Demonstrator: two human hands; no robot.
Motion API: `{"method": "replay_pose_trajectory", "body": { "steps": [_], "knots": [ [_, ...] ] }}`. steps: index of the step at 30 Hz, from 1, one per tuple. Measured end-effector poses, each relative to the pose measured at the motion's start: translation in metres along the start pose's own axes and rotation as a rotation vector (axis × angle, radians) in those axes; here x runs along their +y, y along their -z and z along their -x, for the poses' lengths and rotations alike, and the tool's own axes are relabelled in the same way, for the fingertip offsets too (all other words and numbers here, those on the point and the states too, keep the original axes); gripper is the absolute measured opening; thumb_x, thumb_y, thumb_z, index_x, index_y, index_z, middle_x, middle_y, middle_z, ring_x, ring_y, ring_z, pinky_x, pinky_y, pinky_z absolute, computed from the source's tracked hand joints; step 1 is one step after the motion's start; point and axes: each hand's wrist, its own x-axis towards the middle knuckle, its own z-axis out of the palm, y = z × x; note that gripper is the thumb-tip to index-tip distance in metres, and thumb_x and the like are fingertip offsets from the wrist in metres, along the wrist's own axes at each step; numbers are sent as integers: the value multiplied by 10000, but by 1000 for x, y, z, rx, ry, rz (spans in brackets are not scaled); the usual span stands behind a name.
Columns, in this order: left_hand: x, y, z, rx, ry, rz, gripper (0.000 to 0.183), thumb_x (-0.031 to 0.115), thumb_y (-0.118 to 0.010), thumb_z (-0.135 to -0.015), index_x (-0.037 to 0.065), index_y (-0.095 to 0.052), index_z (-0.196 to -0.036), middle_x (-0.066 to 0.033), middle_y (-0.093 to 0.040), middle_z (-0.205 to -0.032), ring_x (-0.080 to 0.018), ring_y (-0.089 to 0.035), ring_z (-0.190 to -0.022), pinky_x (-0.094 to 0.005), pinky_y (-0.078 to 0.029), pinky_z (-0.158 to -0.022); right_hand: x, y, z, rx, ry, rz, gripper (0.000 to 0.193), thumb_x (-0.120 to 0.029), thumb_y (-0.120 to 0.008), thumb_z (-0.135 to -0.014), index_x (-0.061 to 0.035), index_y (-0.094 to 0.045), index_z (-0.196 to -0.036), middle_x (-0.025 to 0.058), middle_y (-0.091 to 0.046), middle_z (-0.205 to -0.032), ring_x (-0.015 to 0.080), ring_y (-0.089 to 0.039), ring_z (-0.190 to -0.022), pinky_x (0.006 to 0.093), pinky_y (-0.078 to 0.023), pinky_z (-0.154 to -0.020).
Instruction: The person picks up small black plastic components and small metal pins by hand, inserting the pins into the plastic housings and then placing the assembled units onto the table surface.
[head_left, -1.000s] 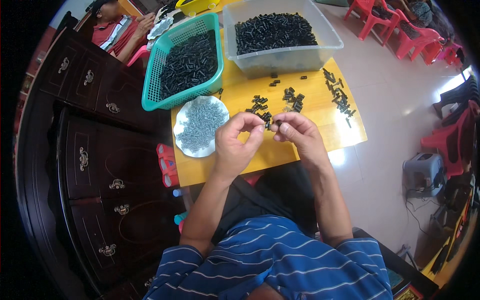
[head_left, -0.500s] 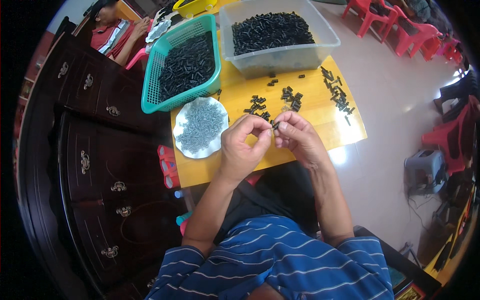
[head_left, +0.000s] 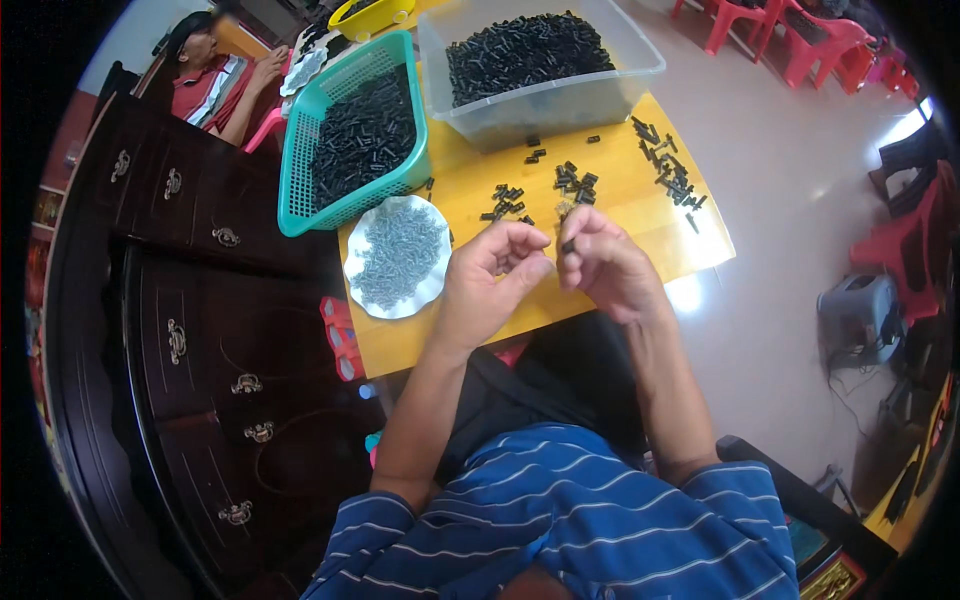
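Observation:
My right hand (head_left: 612,262) pinches a small black plastic piece (head_left: 569,246) between thumb and fingers, just above the yellow table's near part. Beside it, a small gap away, my left hand (head_left: 492,282) has its thumb and fingers curled together; whatever may be between the tips is too small to make out. Beyond the hands lie two loose piles of black pieces, a left pile (head_left: 507,200) and a right pile (head_left: 577,183). Left of my left hand, a white wavy-edged plate (head_left: 357,290) bears many small silvery pieces (head_left: 402,250).
A green basket (head_left: 292,190) and a clear plastic tub (head_left: 540,112), both filled with black pieces, stand at the back of the yellow table (head_left: 690,240). More black parts (head_left: 672,170) lie near its right edge. Dark drawers (head_left: 230,320) flank the left; another person (head_left: 225,85) sits beyond.
My hands have drawn slightly apart. The black piece has come away from the left fingertips and stays in my right hand. The whole view has shifted a little.

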Motion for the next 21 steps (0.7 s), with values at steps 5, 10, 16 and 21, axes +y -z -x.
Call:
{"method": "replay_pose_trajectory", "body": {
  "steps": [5,10,16,21],
  "knots": [
    [-23,-15,3,-11,-56,-432,203,30,-760,-872,23,-686,-1061,-22,-675,-899,-73,-598,-680,-229,-492,-665,-14,24,3,-2,153,-270,146,-186,-638,-982,-92,-627,-1093,6,-636,-846,135,-600,-724,288,-515,-703],
    [-50,-40,0,-5,-219,-775,200,75,-764,-818,41,-691,-1002,-125,-677,-937,-284,-674,-679,-392,-543,-652,-19,32,2,27,249,-388,173,-199,-620,-996,-88,-632,-1128,2,-634,-862,146,-600,-747,303,-515,-714],
    [-62,-54,-8,-74,-228,-1009,153,110,-742,-847,51,-664,-964,-142,-678,-982,-373,-691,-855,-468,-557,-756,-19,31,3,43,245,-328,183,-179,-634,-995,-88,-619,-1153,15,-653,-887,138,-628,-764,297,-531,-724],
    [-64,-48,-2,9,-238,-962,120,88,-706,-882,45,-652,-979,-150,-682,-922,-361,-689,-815,-449,-559,-739,-17,27,2,47,212,-249,180,-176,-633,-1004,-84,-616,-1157,19,-661,-898,123,-635,-764,277,-535,-722]
  ]
}}
